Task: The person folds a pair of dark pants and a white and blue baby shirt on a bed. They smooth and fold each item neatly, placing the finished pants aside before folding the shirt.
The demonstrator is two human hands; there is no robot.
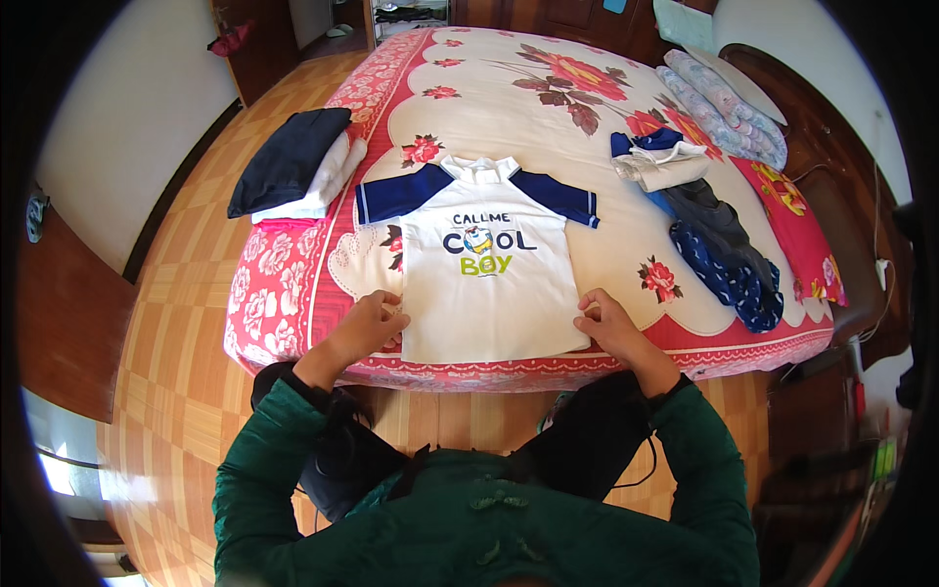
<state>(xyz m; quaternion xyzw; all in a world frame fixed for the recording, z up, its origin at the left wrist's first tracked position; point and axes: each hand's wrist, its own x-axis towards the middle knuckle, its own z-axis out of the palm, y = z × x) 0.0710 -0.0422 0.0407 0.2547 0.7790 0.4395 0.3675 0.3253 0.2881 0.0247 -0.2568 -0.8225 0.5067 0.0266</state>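
A child's short-sleeved shirt (488, 315) lies spread flat, front up, at the near edge of the bed. Its body and collar are white, its raglan sleeves navy, and printed lettering with a cartoon figure covers the chest. My left hand (372, 323) is at the shirt's left side near the hem, thumb tip at the fabric edge. At the opposite side, my right hand (609, 326) has its thumb and forefinger beside the lower right edge. Both hands have curled fingers with gaps between thumb and forefinger, and no cloth shows pinched in them.
Folded clothes (293, 165) are stacked on the bed's left edge. To the right lie a folded white and navy garment (660, 165), dark grey clothing (711, 213) and navy patterned cloth (726, 275). A rolled floral quilt (726, 110) rests by the wooden headboard (829, 154).
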